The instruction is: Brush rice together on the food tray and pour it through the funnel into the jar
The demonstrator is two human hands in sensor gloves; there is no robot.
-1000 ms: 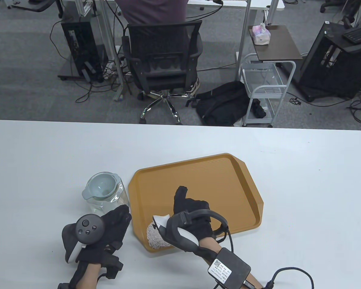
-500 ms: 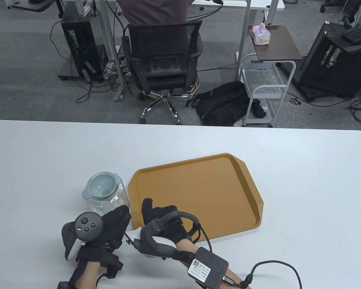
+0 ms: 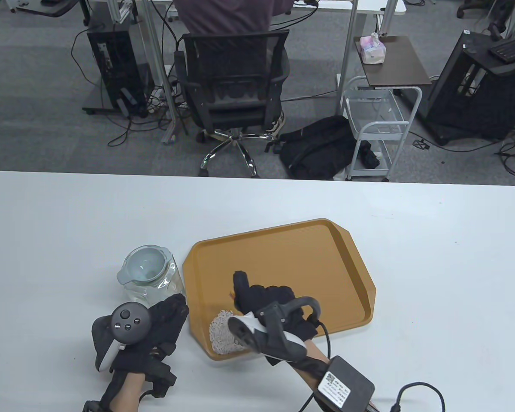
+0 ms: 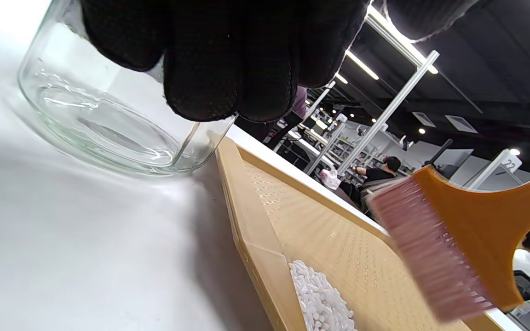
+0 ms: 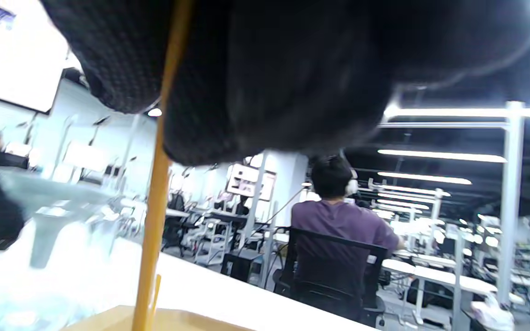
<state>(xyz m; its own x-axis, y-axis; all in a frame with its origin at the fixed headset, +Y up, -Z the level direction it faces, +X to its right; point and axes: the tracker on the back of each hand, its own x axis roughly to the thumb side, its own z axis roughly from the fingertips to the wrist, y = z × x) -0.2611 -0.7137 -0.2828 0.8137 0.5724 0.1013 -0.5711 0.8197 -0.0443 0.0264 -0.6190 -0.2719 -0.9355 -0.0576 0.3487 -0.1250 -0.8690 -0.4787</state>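
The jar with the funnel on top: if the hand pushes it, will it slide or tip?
The jar looks like thick glass with a broad flat base, so it probably slides rather than tips. The funnel seems only to rest in its mouth, so it may shift.

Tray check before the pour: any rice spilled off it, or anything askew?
Nothing stands out. The rice sits heaped in the tray's near-left corner, none visible on the table. The jar stands upright with the funnel seated.
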